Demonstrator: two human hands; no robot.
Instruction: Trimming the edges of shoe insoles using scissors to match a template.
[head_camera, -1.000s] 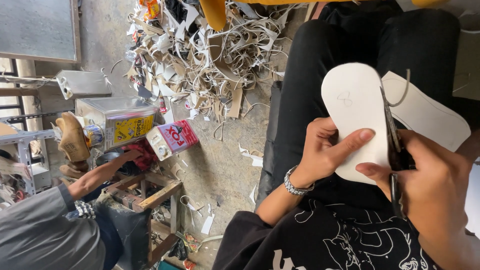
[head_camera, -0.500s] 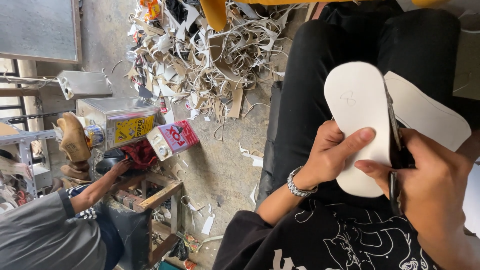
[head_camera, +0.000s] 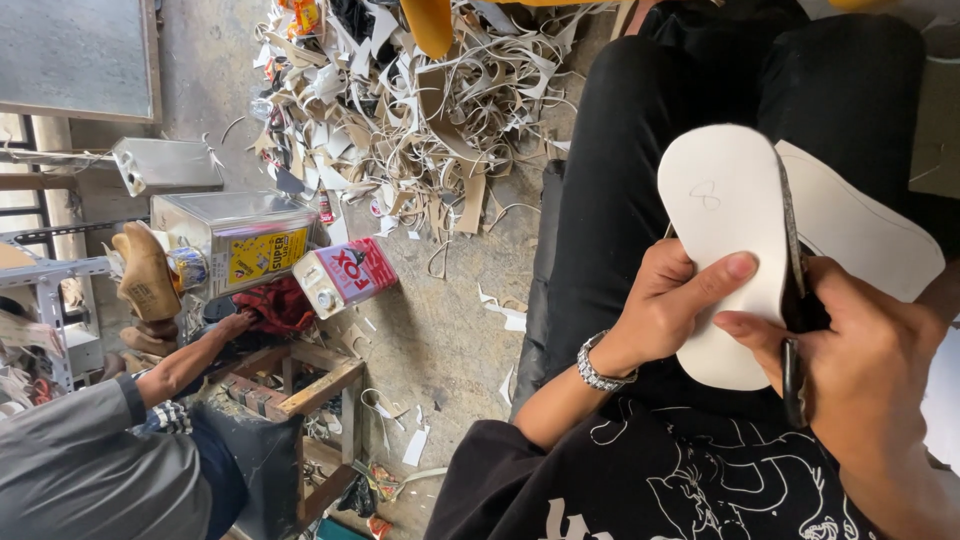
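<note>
1. Fingers (head_camera: 735, 268) of the left hand (head_camera: 668, 315) close over the white shoe-sole blank (head_camera: 725, 230), thumb laid flat across its face, pinning it above the lap.
2. Right hand (head_camera: 865, 350) is curled shut round the black scissors (head_camera: 795, 300), whose blades bite the blank's edge.
3. A second white sheet (head_camera: 860, 235) lies just behind, touching the blank.
4. Cutting well likely means turning the blank into the blades, thumb kept away from the edge.
5. Nearby, another person's hand (head_camera: 235, 325) reaches toward a red cloth (head_camera: 280, 305) beside metal cans (head_camera: 240, 240); offcut strips (head_camera: 400, 120) litter the floor.
</note>
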